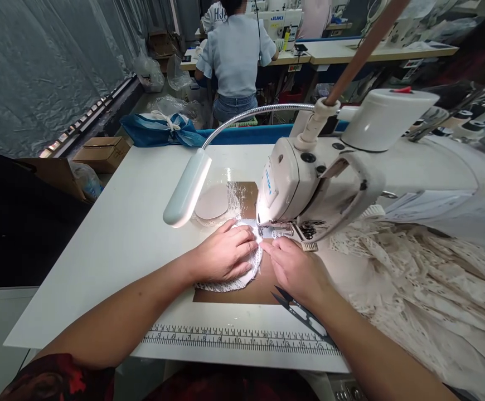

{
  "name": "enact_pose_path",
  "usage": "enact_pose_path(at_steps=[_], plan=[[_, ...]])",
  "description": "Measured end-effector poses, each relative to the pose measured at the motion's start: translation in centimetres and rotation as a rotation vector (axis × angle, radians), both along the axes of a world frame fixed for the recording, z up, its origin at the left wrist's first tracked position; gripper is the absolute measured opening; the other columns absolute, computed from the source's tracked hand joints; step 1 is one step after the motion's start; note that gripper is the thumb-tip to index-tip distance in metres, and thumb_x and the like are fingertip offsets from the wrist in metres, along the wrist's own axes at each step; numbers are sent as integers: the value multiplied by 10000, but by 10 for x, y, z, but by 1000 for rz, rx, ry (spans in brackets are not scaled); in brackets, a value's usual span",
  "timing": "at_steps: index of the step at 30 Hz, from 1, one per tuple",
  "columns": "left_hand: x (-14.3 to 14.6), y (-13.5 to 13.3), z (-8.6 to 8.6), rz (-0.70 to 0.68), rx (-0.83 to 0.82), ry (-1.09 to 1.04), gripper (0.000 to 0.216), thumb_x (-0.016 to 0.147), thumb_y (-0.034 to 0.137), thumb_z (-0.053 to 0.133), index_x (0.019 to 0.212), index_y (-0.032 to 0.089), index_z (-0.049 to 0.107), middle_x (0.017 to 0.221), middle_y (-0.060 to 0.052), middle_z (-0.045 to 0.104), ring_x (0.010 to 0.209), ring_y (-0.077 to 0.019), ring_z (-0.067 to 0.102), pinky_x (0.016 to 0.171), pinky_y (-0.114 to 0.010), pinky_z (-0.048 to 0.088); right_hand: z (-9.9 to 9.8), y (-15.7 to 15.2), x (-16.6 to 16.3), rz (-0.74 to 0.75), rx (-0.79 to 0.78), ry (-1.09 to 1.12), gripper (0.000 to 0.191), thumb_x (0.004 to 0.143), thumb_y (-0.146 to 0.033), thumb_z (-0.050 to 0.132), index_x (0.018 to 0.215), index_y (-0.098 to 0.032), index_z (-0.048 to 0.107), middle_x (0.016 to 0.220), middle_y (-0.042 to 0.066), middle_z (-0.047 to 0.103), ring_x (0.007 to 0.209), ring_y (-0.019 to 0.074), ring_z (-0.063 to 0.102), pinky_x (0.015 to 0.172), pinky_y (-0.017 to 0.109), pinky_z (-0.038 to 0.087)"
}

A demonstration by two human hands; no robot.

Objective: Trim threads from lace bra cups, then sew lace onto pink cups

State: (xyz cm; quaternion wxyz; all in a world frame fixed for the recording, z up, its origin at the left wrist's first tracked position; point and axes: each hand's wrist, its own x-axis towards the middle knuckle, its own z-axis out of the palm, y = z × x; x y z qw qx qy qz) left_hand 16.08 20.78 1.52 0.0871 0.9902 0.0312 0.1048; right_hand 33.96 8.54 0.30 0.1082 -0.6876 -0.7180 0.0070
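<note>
A rounded white lace fabric piece (226, 285) lies below the needle area of the white sewing machine (284, 184). My left hand (223, 253) rests flat on it, fingers stretched out and slightly apart. At the right edge of the lace, close to the presser foot, my right hand (295, 267) has its fingers curled together, with the fingertips at the fabric edge. What lies under those fingers is partly hidden. Black thread snips (301, 314) lie beside and partly under my right wrist, blades towards the lace.
Behind my left hand is another round lace piece (213, 203). A lamp (188, 189) hangs over the table on a bendable neck. Gathered cream lace fabric (393, 278) covers the right side. A printed ruler (234, 338) runs along the front edge. A person (236, 55) sits ahead.
</note>
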Motion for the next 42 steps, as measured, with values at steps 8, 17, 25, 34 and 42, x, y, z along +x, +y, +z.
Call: enact_pose_path(at_steps=[8,17,25,34,42], plan=[[3,0,-2,70,64,0,356,919,310,435,1174,103,570,1182,-179,597,1146,-300,510,1001,-513,317,-2,0,1,-18,15,-3,387,873,-133,438,1183,-261,629,934,24,701,774,178,600,602,289,339],[2,3,-3,-93,116,-29,299,951,177,392,1159,125,601,1238,-128,617,1168,-251,511,976,-447,372,0,-2,4,111,79,-22,350,858,-94,434,1068,-227,681,812,29,666,727,171,553,621,270,349],[-2,8,-4,-100,60,54,344,939,160,395,1254,130,531,1327,-139,557,1123,-231,552,890,-386,413,2,-1,1,84,67,-37,350,858,-108,435,1076,-236,677,780,26,645,729,176,547,595,278,337],[2,1,-11,6,54,31,377,937,173,401,1284,87,519,1319,-159,556,1121,-260,538,894,-396,460,1,2,-2,-19,-14,-87,370,858,-126,442,1136,-266,642,864,26,688,743,195,583,597,310,336],[6,-2,-12,60,63,39,361,960,174,357,1259,99,543,1312,-163,556,1145,-264,515,887,-427,465,-1,2,-4,-60,-29,-95,364,853,-130,455,1128,-277,643,888,28,699,771,201,600,594,313,333]])
